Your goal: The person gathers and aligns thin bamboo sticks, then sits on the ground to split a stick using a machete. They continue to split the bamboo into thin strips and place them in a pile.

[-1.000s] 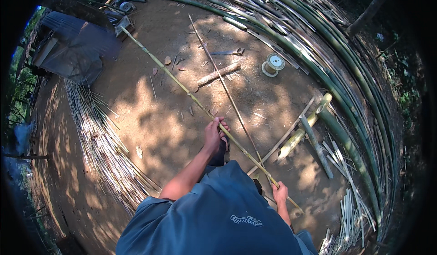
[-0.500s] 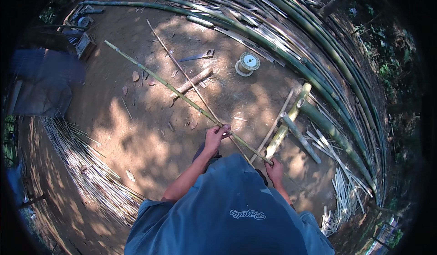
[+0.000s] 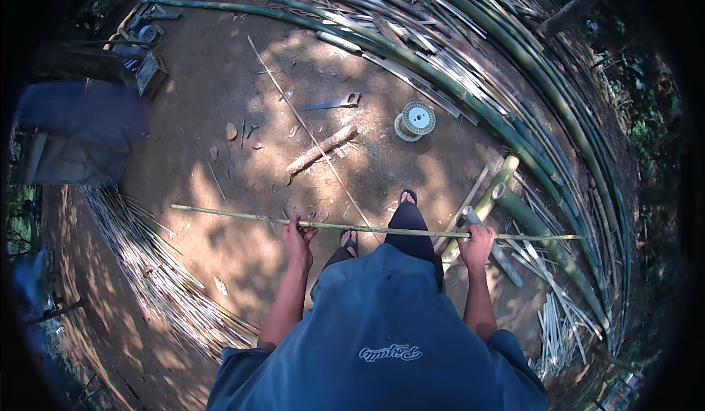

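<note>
A long, thin green bamboo pole [image 3: 367, 228] stretches almost level across the front of my body. My left hand [image 3: 297, 240] is closed around it left of the middle. Toward its right part, my right hand [image 3: 477, 244] grips the same pole, with the end reaching past over cut bamboo. Below the pole, a thinner brown stick [image 3: 317, 141] lies slantwise on the dirt, crossing over a short log [image 3: 322, 150]. A handsaw [image 3: 334, 103] rests on the ground beyond the log, and a white wire spool [image 3: 416, 121] stands to its right.
Thick green bamboo poles [image 3: 448, 81] and split strips are heaped along the far and right side. Short cut bamboo pieces [image 3: 490, 191] lie near my right hand. A bundle of thin sticks [image 3: 158, 279] lies at left. A wooden box [image 3: 150, 75] sits at far left.
The pole has swung from a slant to nearly level. My hands have moved wider apart along it, and my right hand has risen. My feet now show below it.
</note>
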`<state>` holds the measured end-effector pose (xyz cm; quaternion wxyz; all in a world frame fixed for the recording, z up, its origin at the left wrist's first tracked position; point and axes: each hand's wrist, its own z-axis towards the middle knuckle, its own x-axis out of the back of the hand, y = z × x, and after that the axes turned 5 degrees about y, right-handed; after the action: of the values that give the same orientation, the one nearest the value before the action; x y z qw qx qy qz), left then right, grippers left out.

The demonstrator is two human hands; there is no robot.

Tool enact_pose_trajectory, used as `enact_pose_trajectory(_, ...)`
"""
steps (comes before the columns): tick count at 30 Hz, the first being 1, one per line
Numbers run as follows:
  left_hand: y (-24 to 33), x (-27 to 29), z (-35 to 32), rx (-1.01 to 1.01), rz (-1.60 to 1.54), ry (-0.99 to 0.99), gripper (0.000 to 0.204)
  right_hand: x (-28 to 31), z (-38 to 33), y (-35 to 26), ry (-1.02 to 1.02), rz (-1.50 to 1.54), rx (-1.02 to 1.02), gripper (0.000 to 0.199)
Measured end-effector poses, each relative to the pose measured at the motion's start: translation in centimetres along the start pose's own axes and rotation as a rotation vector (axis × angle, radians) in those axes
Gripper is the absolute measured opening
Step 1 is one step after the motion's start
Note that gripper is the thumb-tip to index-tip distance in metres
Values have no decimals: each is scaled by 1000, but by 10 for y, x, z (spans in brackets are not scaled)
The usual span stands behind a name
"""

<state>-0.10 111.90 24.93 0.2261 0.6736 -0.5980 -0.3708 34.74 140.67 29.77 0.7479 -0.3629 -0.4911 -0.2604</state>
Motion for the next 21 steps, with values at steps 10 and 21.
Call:
enact_pose_trajectory(10,-66,-59,26,155,73,569,35,-38,213,45,-81,168,301,21)
enact_pose_trajectory(21,-23,-241,-9,-493,1118,-122,25,-51,439,-29,-115,265,692,22)
